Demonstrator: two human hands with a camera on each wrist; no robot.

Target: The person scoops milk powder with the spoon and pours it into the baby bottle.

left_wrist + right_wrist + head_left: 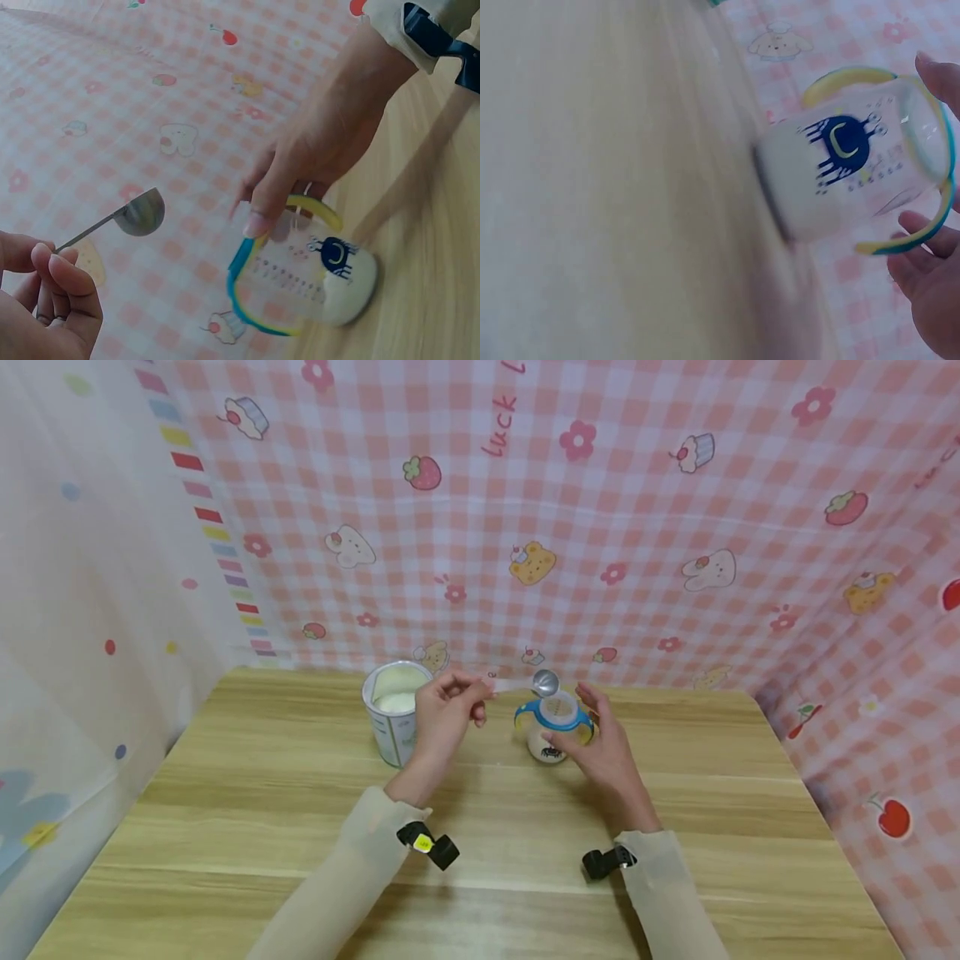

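A metal scoop (pixel 546 682) with a straight handle is pinched between the thumb and fingers of my left hand (pixel 444 714). Its bowl is just above the mouth of a baby bottle (pixel 537 743), facing up in the left wrist view. That clear bottle has a blue and yellow two-handled collar, a dark crab print and whitish contents at the bottom. My right hand (pixel 611 760) holds it at the collar, thumb in front and fingers behind. Left of the bottle is an open can of milk powder (pixel 386 735), partly hidden by my left hand.
The wooden table (pixel 495 902) reaches back to a pink checked cloth (pixel 480 502) hung behind it. More cloth hangs at the left and right sides. A small black camera (pixel 442 852) sits on each wrist.
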